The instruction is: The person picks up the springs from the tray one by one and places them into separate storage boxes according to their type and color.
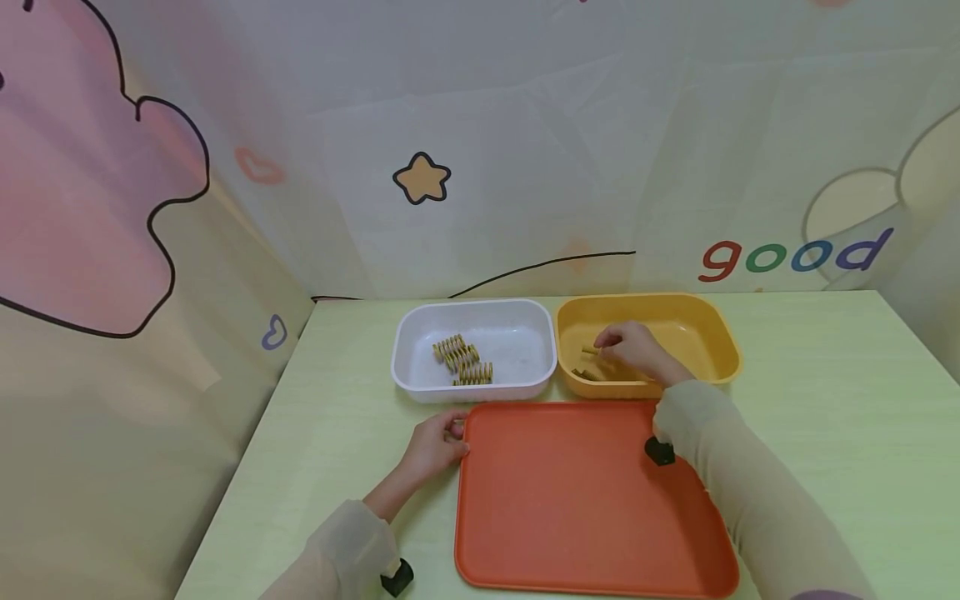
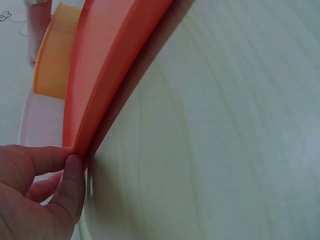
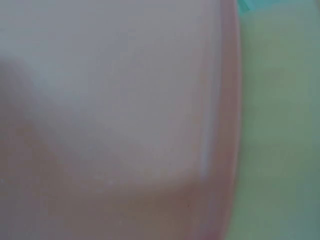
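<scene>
My left hand (image 1: 435, 450) pinches the rim of an orange-red tray (image 1: 585, 500) near its far left corner. In the left wrist view, the thumb and a finger of the left hand (image 2: 45, 185) meet on the tray's edge (image 2: 107, 85). My right hand (image 1: 633, 346) is down inside a yellow bin (image 1: 723, 350), fingers bent and pointing left. At its fingertips lies a small brass-coloured piece (image 1: 589, 351); I cannot tell whether the fingers grip it. Another brass-coloured piece (image 1: 585, 375) rests by the bin's near wall.
Left of the yellow bin stands a white bin (image 1: 401, 358) with several gold coil springs (image 1: 474, 374) in it. Both bins sit behind the tray on a pale green table (image 1: 840, 433). A printed cloth (image 1: 525, 167) hangs at the table's back edge.
</scene>
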`<action>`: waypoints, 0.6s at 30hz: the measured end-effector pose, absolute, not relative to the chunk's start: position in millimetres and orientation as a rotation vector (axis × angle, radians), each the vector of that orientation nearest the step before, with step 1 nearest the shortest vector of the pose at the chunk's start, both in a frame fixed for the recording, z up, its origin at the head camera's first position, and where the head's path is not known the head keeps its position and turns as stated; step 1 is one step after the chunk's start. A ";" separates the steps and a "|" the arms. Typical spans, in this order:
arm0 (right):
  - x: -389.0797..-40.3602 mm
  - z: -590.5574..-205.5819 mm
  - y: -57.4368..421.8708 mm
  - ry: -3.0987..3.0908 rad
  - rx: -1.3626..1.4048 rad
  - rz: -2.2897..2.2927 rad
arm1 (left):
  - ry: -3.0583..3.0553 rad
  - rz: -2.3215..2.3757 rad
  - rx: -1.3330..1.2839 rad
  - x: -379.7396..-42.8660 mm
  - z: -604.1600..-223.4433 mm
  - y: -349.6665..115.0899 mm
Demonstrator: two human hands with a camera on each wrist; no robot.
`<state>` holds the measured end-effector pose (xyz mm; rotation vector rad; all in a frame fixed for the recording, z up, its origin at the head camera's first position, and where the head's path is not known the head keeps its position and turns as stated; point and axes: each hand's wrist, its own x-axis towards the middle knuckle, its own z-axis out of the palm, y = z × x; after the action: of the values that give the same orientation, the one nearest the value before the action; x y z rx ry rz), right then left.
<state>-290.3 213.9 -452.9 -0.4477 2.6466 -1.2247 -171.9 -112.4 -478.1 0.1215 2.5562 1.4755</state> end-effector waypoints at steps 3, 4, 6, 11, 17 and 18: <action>-288.9 -450.6 212.3 2.643 -0.407 -1.193 | 2.557 1.469 0.119 -171.9 -478.5 -112.4; -288.9 -450.6 212.0 2.638 -0.402 -1.190 | 2.555 1.471 0.118 -172.0 -478.6 -112.5; -289.5 -451.7 211.5 2.625 -0.384 -1.192 | 2.556 1.469 0.117 -172.1 -478.9 -112.6; -290.9 -455.0 211.9 2.615 -0.373 -1.185 | 2.559 1.472 0.118 -172.3 -480.2 -112.7; -291.3 -456.7 212.1 2.600 -0.357 -1.190 | 2.572 1.465 0.130 -172.9 -481.8 -113.2; -291.1 -456.5 211.8 2.595 -0.353 -1.195 | 2.572 1.465 0.131 -173.0 -482.1 -113.3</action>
<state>-291.1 211.8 -456.5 -0.3527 2.5953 -1.1949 -173.0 -113.3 -482.1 0.1309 2.5716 1.4646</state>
